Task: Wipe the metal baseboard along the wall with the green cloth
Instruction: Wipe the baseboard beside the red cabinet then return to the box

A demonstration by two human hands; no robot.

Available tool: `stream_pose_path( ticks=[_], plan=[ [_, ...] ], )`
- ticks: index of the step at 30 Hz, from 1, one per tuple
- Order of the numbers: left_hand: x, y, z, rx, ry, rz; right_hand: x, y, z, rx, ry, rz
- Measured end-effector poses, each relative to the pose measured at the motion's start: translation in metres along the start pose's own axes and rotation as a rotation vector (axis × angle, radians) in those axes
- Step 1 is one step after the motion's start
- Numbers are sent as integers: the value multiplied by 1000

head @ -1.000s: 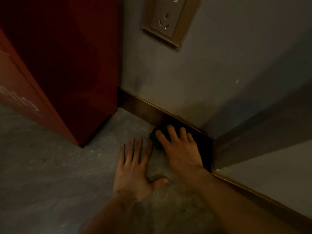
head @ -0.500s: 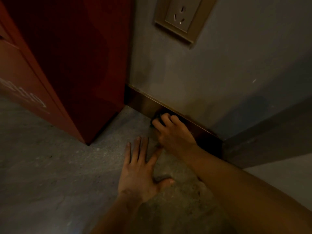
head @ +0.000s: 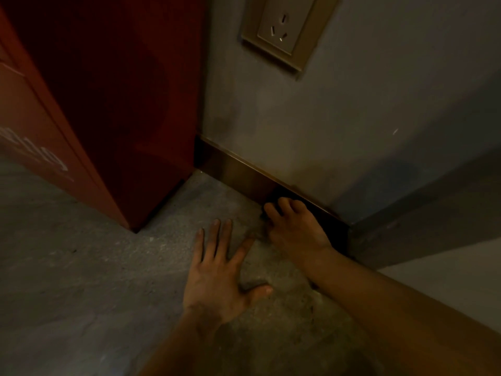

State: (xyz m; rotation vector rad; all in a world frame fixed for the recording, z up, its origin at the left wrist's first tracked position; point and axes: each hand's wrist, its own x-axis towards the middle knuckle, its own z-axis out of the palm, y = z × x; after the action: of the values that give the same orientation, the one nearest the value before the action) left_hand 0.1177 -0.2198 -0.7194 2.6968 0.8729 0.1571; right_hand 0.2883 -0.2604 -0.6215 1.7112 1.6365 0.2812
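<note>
The metal baseboard (head: 235,169) runs along the foot of the grey wall, from the red cabinet to a dark corner on the right. My right hand (head: 295,229) holds the cloth (head: 271,198) against the baseboard's right part with curled fingers. The cloth looks almost black in this dim light, and only a small edge shows past my fingertips. My left hand (head: 217,270) lies flat on the concrete floor, fingers spread, just left of the right hand and touching nothing else.
A red cabinet (head: 108,109) stands on the left against the wall, closing off the baseboard's left end. A wall socket (head: 279,31) sits high on the wall. A grey wall section (head: 423,213) juts out on the right. Bare concrete floor (head: 81,280) spreads to the left.
My right hand slid the cloth left along the baseboard, then back a little to the right, and its fingers have curled over the cloth. The left hand stayed planted on the floor.
</note>
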Motion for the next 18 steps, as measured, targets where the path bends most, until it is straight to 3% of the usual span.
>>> stream_pose_path(
  ticks=[18],
  plan=[
    [0, 0, 1, 13, 2, 6, -28, 4, 1, 86, -170, 133]
  ],
)
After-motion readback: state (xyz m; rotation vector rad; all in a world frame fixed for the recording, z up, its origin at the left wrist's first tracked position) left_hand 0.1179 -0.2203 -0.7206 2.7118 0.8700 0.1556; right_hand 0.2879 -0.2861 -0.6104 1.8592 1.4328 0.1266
